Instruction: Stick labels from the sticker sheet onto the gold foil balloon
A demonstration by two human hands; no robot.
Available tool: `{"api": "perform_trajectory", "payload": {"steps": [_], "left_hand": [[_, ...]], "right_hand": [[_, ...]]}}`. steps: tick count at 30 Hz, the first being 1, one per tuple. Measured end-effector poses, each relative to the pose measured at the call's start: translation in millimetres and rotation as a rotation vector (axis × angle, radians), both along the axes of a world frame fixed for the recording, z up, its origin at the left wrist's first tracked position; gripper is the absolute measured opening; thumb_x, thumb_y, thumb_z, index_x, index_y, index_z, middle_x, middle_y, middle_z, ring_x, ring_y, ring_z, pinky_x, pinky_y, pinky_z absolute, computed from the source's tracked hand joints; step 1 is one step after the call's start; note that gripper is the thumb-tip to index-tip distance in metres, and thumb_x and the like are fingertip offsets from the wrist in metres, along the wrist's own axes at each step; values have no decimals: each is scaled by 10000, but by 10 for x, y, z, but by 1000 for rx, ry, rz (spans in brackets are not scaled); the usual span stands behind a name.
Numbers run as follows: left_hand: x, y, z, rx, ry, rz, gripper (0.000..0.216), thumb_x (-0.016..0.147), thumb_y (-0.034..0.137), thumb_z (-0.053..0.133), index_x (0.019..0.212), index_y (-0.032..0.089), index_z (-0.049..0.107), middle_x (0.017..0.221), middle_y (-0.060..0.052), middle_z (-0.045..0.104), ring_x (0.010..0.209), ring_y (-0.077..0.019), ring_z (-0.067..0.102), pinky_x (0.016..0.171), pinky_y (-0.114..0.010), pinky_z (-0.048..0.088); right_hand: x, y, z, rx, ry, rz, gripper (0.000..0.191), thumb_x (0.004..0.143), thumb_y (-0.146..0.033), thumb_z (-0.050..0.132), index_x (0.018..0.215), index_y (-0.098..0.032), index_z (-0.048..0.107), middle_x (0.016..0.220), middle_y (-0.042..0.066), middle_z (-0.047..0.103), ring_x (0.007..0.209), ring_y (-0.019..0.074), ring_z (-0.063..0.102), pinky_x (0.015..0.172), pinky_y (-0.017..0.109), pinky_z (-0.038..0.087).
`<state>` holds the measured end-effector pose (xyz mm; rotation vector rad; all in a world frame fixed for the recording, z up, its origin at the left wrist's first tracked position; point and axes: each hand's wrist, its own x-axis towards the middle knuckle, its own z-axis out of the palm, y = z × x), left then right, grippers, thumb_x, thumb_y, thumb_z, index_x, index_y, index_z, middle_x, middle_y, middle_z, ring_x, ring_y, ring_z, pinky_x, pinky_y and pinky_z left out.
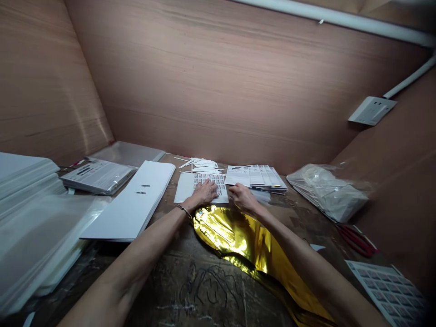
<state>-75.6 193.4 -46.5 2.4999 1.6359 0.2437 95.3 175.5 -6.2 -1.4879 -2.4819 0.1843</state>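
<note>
My left hand [205, 191] lies flat with fingers spread on a white sheet of small printed stickers [222, 185]. Beyond the sheet's right edge, my right hand [242, 197] is closed in a pinch; whatever its fingertips hold, if anything, is too small to make out. A shiny gold foil balloon [231, 231], flat and uninflated, stretches from just below both hands toward the lower right, partly under my right forearm. Close by my right hand lie a fanned stack of printed cards [259, 176] and a small clear plastic piece [261, 195].
White paper strips [204, 165] lie behind the sheet. Leftward are a white card stack [136, 200], bagged printed cards [98, 176] and clear plastic sleeves [44, 231]. At right are a plastic-wrapped bundle [330, 190], red-handled pliers [357, 241] and another sticker sheet [388, 288]. Wooden walls enclose the table.
</note>
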Motion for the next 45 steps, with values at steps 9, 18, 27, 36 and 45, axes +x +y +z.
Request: {"api": "perform_trajectory", "payload": {"steps": [9,18,27,36,45], "left_hand": [[-43,22,-166,-24,2,8,458,787,432,313,1198,231,310,1303,-47,262,1201,-234,142,934,-481,123],[-50,16,-169,-27,-22,14,451,785,435,314,1194,244,313,1301,-36,268,1205,-229,135,938,-481,115],[-53,10,-180,-3,-40,11,452,782,440,316,1183,232,339,1293,-38,285,1200,-240,146,934,-475,126],[-50,9,-179,11,-53,7,482,782,445,313,1219,244,283,1284,-42,303,1195,-244,158,930,-480,130],[-41,51,-154,-44,-189,36,425,756,407,390,1138,222,404,1272,-54,325,1182,-252,199,925,-485,134]], "right_hand": [[-224,359,-362,9,-103,95,208,739,-205,409,753,-140,606,801,55,497,759,127,455,677,203,326],[-221,478,-402,-91,84,45,165,650,-162,477,743,-151,613,774,25,556,718,115,492,642,185,347],[-275,562,-380,-158,90,-80,127,629,-239,533,697,-158,604,690,17,597,649,116,508,565,193,343],[-367,534,-365,-101,66,-11,150,639,-128,452,752,-157,546,686,23,578,633,115,488,553,196,319],[-290,373,-173,-343,731,-103,119,529,-171,539,610,-152,454,560,-40,463,528,76,407,514,212,323]]}}
